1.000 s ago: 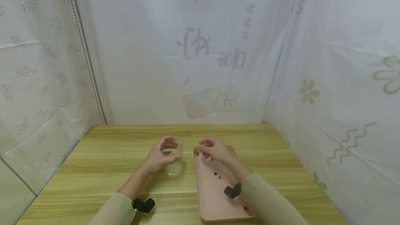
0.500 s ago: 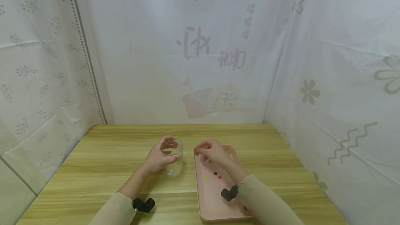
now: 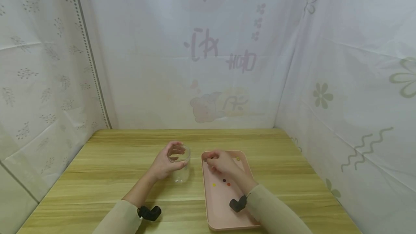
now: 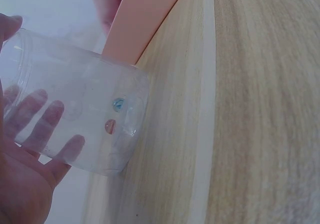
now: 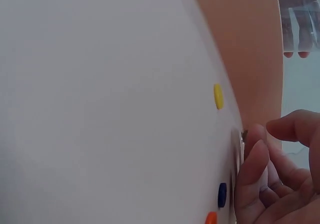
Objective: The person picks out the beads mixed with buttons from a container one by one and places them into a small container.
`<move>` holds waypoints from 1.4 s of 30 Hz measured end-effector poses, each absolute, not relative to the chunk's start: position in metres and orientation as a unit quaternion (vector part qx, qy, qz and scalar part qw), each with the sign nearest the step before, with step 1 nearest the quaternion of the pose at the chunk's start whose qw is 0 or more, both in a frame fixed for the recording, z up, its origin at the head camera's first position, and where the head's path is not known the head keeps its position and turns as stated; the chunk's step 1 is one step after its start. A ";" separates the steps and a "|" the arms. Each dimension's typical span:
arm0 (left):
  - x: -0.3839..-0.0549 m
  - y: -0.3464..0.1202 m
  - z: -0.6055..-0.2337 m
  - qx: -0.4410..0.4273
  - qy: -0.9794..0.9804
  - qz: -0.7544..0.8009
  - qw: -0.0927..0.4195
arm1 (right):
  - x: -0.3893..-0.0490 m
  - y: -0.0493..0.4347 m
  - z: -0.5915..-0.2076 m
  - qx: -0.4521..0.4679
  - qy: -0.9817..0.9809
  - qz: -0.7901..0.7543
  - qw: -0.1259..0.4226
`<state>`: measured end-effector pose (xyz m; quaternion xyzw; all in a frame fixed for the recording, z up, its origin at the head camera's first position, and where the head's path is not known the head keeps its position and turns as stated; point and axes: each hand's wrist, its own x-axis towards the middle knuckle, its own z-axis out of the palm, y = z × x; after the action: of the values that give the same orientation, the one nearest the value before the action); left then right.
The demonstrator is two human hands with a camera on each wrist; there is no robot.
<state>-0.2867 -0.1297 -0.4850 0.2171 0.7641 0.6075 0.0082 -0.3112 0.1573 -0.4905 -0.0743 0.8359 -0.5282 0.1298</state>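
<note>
My left hand (image 3: 161, 166) grips a clear plastic cup (image 3: 180, 177) standing on the table, with thumb and fingers around its rim. Near the cup's bottom, the left wrist view shows a bluish round piece (image 4: 118, 104) and a reddish one (image 4: 110, 126). My right hand (image 3: 225, 164) reaches into the far-left corner of the pink tray (image 3: 216, 210), fingers bent and low. A small brownish piece (image 5: 244, 136) lies right by its fingertips; I see nothing pinched between thumb and index finger. A dark blue disc (image 5: 222, 195) lies under the hand, beside the fingers.
Several small discs lie in the tray, among them a yellow one (image 3: 214, 185), a dark one (image 3: 224, 180) and an orange one (image 3: 229, 184). Another yellowish piece (image 3: 238, 158) sits at the far-right corner. Patterned curtains (image 3: 195, 82) enclose the wooden table (image 3: 130, 143).
My right hand has come down lower into the tray's far-left corner, its forearm shifting slightly left. The far-right yellowish piece has come into sight. The left hand and cup stay put.
</note>
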 end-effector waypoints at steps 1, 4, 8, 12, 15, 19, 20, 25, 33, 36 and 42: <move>-0.287 -0.130 -0.485 0.218 0.764 0.608 0.008 | -0.311 0.157 -0.491 -0.077 0.833 -0.532 0.131; -0.286 -0.129 -0.484 0.219 0.762 0.609 0.008 | -0.310 0.158 -0.491 -0.080 0.823 -0.544 0.140; -0.286 -0.129 -0.483 0.218 0.762 0.609 0.006 | -0.309 0.160 -0.492 -0.076 0.821 -0.546 0.147; -0.287 -0.129 -0.483 0.216 0.766 0.606 0.005 | -0.308 0.160 -0.492 -0.079 0.829 -0.535 0.145; -0.286 -0.129 -0.483 0.214 0.767 0.605 0.007 | -0.308 0.160 -0.493 -0.088 0.831 -0.530 0.142; -0.286 -0.129 -0.482 0.213 0.767 0.605 0.009 | -0.311 0.160 -0.496 -0.098 0.837 -0.520 0.139; -0.286 -0.129 -0.482 0.214 0.767 0.605 0.009 | -0.311 0.160 -0.497 -0.098 0.839 -0.517 0.139; -0.286 -0.129 -0.482 0.216 0.768 0.603 0.007 | -0.313 0.160 -0.500 -0.098 0.851 -0.499 0.130; -0.286 -0.130 -0.482 0.215 0.768 0.603 0.008 | -0.311 0.156 -0.497 -0.117 0.859 -0.484 0.118; -0.286 -0.130 -0.482 0.213 0.768 0.604 0.007 | -0.310 0.154 -0.496 -0.120 0.873 -0.462 0.104; -0.286 -0.129 -0.483 0.210 0.767 0.607 0.012 | -0.309 0.154 -0.497 -0.117 0.874 -0.459 0.103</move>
<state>-0.2856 -0.1290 -0.4834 0.2099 0.7666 0.6068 0.0125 -0.3091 0.1544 -0.4966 -0.1172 0.8744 -0.4593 0.1034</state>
